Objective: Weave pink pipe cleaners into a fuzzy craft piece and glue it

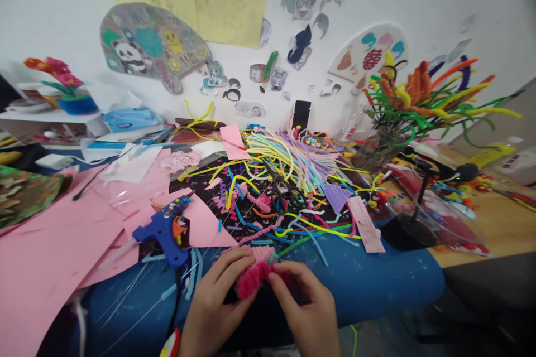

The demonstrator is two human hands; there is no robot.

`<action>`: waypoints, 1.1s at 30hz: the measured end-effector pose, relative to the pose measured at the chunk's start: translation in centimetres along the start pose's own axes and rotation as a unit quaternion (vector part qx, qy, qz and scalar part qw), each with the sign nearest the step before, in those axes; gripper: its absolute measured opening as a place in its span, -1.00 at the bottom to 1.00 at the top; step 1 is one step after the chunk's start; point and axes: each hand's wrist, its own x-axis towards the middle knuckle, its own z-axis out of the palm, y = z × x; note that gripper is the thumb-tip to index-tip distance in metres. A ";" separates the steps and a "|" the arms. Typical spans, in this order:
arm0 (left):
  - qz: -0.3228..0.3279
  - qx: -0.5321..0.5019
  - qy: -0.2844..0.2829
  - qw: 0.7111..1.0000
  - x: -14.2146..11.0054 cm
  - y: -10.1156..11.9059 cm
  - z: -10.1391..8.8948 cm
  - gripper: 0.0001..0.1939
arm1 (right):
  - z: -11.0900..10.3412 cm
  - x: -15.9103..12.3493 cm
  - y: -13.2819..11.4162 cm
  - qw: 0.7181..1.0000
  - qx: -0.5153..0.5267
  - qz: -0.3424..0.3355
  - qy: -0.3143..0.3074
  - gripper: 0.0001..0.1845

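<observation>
Near the table's front edge, my left hand (pixel 221 295) is closed around a fuzzy pipe-cleaner piece (pixel 253 280), bright pink in front with paler pink and some grey-blue behind. From the other side my right hand (pixel 304 304) pinches the bright pink part between thumb and fingers. Both hands meet at this piece, and its underside is hidden by them. Left of my left hand lies a blue hot glue gun (pixel 163 231), its cord running down toward me. Loose cut pipe cleaners (pixel 310 237) lie just beyond my hands.
A large bundle of pastel pipe cleaners (pixel 288 159) lies at the back centre. Pink sheets (pixel 50 268) cover the left side. A jar of bright pipe-cleaner stems (pixel 377 148) stands at right, behind a black round stand (pixel 408 231). A phone (pixel 301 114) leans on the wall.
</observation>
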 end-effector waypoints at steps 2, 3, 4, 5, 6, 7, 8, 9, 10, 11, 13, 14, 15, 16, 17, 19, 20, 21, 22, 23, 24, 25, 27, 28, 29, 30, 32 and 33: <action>0.001 0.002 -0.006 1.000 -0.1 -0.1 0.0 -0.66 | -0.2 0.2 0.1 0.999 0.030 0.035 -0.019 -0.91; 0.002 0.002 -0.008 1.000 -0.2 -0.1 0.0 -0.65 | -0.2 0.3 0.2 0.998 0.036 0.041 -0.025 -0.91; 0.002 0.003 -0.008 1.000 -0.2 -0.1 0.0 -0.65 | -0.3 0.3 0.3 0.998 0.034 0.038 -0.027 -0.91; 0.003 0.003 -0.009 1.000 -0.2 -0.2 0.0 -0.65 | -0.2 0.4 0.3 0.999 0.024 0.026 -0.025 -0.92; 0.004 0.004 -0.009 1.000 -0.2 -0.2 0.0 -0.65 | -0.2 0.4 0.4 1.000 0.009 0.006 -0.020 -0.93; 0.006 0.004 -0.010 1.000 -0.2 -0.3 0.1 -0.66 | -0.1 0.4 0.5 1.000 -0.007 -0.018 -0.008 -0.93; 0.007 0.005 -0.011 1.000 -0.3 -0.3 0.1 -0.66 | 0.0 0.4 0.5 0.999 -0.023 -0.048 0.003 -0.93; 0.011 0.007 -0.011 1.000 -0.3 -0.4 0.1 -0.67 | 0.1 0.4 0.5 0.996 -0.037 -0.079 0.015 -0.93; 0.013 0.008 -0.011 1.000 -0.3 -0.4 0.2 -0.68 | 0.2 0.4 0.6 0.993 -0.049 -0.107 0.029 -0.93; 0.016 0.011 -0.010 1.000 -0.3 -0.4 0.2 -0.69 | 0.3 0.4 0.6 0.989 -0.059 -0.129 0.042 -0.92; 0.021 0.017 -0.006 1.000 -0.3 -0.4 0.2 -0.72 | 0.5 0.3 0.7 0.984 -0.072 -0.153 0.061 -0.92; 0.026 0.021 -0.003 0.999 -0.3 -0.4 0.2 -0.73 | 0.5 0.3 0.8 0.982 -0.077 -0.157 0.064 -0.92; 0.030 0.025 0.000 0.999 -0.3 -0.3 0.2 -0.73 | 0.5 0.2 0.8 0.982 -0.080 -0.158 0.065 -0.91; 0.036 0.029 0.004 0.999 -0.3 -0.3 0.2 -0.74 | 0.5 0.1 0.9 0.982 -0.083 -0.162 0.059 -0.89; 0.043 0.033 0.008 0.998 -0.3 -0.3 0.2 -0.74 | 0.4 0.0 1.0 0.981 -0.085 -0.166 0.049 -0.88; 0.057 0.039 0.013 0.998 -0.4 -0.3 0.3 -0.73 | 0.1 -0.1 1.0 0.980 -0.091 -0.173 0.032 -0.83; 0.065 0.043 0.014 0.997 -0.4 -0.3 0.3 -0.72 | 0.0 -0.1 1.0 0.979 -0.093 -0.178 0.024 -0.80; 0.074 0.048 0.013 0.996 -0.4 -0.4 0.3 -0.71 | -0.1 -0.2 1.0 0.978 -0.094 -0.183 0.017 -0.77; 0.084 0.056 0.012 0.995 -0.5 -0.5 0.4 -0.70 | -0.2 -0.1 0.9 0.977 -0.095 -0.189 0.012 -0.75; 0.093 0.063 0.010 0.994 -0.6 -0.6 0.4 -0.69 | -0.2 -0.1 0.8 0.976 -0.096 -0.193 0.009 -0.73; 0.101 0.070 0.007 0.992 -0.6 -0.7 0.5 -0.69 | -0.2 -0.1 0.8 0.976 -0.096 -0.197 0.010 -0.72; 0.106 0.074 0.006 0.992 -0.7 -0.8 0.5 -0.69 | -0.1 0.0 0.7 0.975 -0.095 -0.201 0.014 -0.73; 0.109 0.073 0.004 0.991 -0.7 -0.9 0.6 -0.68 | 0.0 0.1 0.7 0.974 -0.094 -0.202 0.036 -0.76; 0.107 0.069 0.003 0.992 -0.8 -0.9 0.6 -0.67 | 0.1 0.1 0.7 0.974 -0.096 -0.201 0.051 -0.78; 0.105 0.066 0.002 0.992 -0.8 -0.9 0.6 -0.67 | 0.1 0.1 0.7 0.973 -0.100 -0.199 0.063 -0.80; 0.105 0.064 0.003 0.992 -0.8 -0.9 0.6 -0.67 | 0.1 0.1 0.7 0.972 -0.105 -0.199 0.073 -0.80; 0.108 0.070 0.003 0.992 -0.9 -0.9 0.6 -0.68 | 0.1 0.0 0.8 0.969 -0.116 -0.203 0.076 -0.79; 0.112 0.076 0.003 0.991 -0.9 -0.9 0.6 -0.69 | 0.1 0.0 0.7 0.968 -0.119 -0.208 0.071 -0.79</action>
